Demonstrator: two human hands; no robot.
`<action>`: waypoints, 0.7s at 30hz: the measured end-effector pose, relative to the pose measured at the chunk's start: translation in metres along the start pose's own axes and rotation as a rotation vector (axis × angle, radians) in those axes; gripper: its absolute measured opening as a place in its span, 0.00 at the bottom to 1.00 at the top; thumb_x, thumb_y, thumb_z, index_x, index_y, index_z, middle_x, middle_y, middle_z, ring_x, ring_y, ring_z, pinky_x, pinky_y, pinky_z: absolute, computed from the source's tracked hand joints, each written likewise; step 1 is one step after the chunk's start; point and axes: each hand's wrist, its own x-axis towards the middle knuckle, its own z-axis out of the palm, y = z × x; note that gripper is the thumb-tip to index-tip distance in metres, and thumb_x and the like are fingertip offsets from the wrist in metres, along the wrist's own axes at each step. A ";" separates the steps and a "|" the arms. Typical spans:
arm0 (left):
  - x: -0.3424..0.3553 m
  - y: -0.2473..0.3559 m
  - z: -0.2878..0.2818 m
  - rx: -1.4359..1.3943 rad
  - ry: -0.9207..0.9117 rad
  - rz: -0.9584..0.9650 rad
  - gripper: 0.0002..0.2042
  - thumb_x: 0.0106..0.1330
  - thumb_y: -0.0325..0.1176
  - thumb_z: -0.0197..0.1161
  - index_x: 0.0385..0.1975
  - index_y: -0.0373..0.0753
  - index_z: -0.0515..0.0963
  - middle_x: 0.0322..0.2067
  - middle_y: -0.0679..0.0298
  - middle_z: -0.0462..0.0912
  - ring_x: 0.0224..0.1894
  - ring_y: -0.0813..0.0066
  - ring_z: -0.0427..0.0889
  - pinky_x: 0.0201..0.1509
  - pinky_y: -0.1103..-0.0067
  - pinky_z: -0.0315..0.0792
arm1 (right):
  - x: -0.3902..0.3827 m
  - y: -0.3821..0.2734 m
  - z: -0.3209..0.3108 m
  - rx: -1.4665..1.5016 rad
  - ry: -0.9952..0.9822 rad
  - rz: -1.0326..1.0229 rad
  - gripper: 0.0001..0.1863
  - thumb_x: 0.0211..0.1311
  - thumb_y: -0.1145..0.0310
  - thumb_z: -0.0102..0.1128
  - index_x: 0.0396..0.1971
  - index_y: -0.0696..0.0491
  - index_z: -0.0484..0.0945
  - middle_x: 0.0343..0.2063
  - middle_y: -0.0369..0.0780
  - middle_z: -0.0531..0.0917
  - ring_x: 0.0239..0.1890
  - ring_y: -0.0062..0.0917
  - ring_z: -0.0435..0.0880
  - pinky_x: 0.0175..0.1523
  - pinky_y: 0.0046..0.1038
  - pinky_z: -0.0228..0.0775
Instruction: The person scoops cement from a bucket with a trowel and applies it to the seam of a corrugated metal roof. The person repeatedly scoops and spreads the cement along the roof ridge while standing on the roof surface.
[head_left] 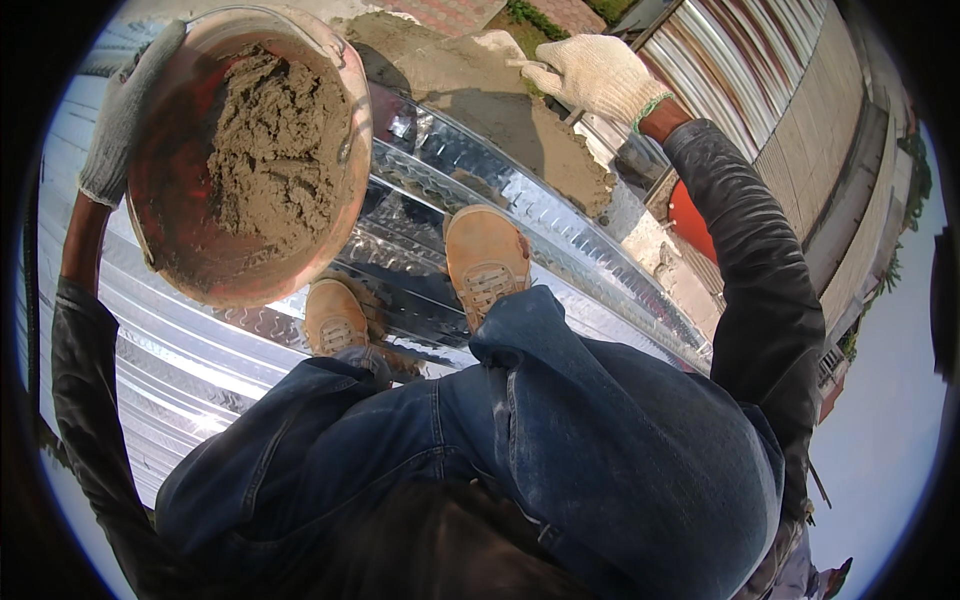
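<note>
My left hand [130,125], in a grey knit glove, grips the left side of a worn reddish bucket [170,190]. Grey-brown wet mortar [275,150] fills much of the bucket. My right hand [585,75], in a cream glove with a green cuff, is raised over a wall top spread with mortar [540,150]; its fingers are bent around or against something pale that I cannot make out. My tan shoes [487,255] rest on shiny corrugated metal sheeting [200,360], beside a long metal gutter-like channel [590,270].
A rusty corrugated roof [730,50] slopes away at upper right, above a red rounded object [690,225]. Paving and greenery lie below at the top. A roof edge runs along the right, with sky beyond. Part of another person [830,580] shows at the lower right.
</note>
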 end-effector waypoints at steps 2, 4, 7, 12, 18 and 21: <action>0.000 -0.002 0.000 0.012 -0.001 0.020 0.21 0.85 0.34 0.63 0.73 0.34 0.80 0.59 0.65 0.88 0.58 0.79 0.86 0.65 0.79 0.81 | 0.008 -0.007 -0.009 0.057 0.070 -0.139 0.29 0.84 0.40 0.55 0.41 0.53 0.89 0.31 0.50 0.88 0.35 0.49 0.90 0.44 0.49 0.83; -0.002 -0.004 -0.008 -0.006 -0.007 0.023 0.21 0.86 0.34 0.62 0.73 0.34 0.80 0.60 0.64 0.88 0.59 0.78 0.86 0.65 0.79 0.81 | 0.011 -0.014 -0.018 0.099 -0.002 -0.113 0.29 0.84 0.41 0.56 0.40 0.54 0.89 0.31 0.50 0.88 0.35 0.50 0.89 0.44 0.49 0.83; -0.002 -0.003 -0.003 -0.105 0.006 -0.006 0.20 0.86 0.35 0.61 0.72 0.34 0.80 0.60 0.64 0.88 0.58 0.78 0.87 0.65 0.79 0.82 | -0.010 -0.006 -0.012 0.097 -0.109 -0.014 0.30 0.81 0.40 0.57 0.41 0.53 0.92 0.34 0.51 0.91 0.38 0.50 0.92 0.47 0.49 0.85; -0.002 -0.001 0.006 -0.008 0.008 0.084 0.20 0.86 0.38 0.63 0.70 0.34 0.81 0.58 0.64 0.89 0.56 0.78 0.88 0.63 0.79 0.83 | -0.112 0.022 0.023 0.117 -0.179 0.153 0.29 0.82 0.41 0.57 0.46 0.55 0.90 0.35 0.53 0.91 0.41 0.53 0.91 0.49 0.51 0.83; -0.011 0.015 0.014 -0.053 0.040 -0.038 0.22 0.86 0.42 0.65 0.68 0.33 0.84 0.56 0.64 0.90 0.54 0.79 0.88 0.62 0.79 0.82 | -0.207 0.020 0.035 0.266 -0.379 0.351 0.28 0.82 0.42 0.58 0.47 0.55 0.89 0.36 0.54 0.90 0.43 0.53 0.90 0.50 0.50 0.82; -0.012 0.015 0.006 -0.047 0.028 -0.039 0.23 0.85 0.46 0.66 0.66 0.33 0.85 0.54 0.65 0.91 0.52 0.80 0.88 0.60 0.79 0.82 | -0.243 0.022 0.050 0.298 -0.435 0.433 0.23 0.81 0.46 0.60 0.46 0.53 0.88 0.35 0.55 0.88 0.42 0.54 0.89 0.49 0.51 0.80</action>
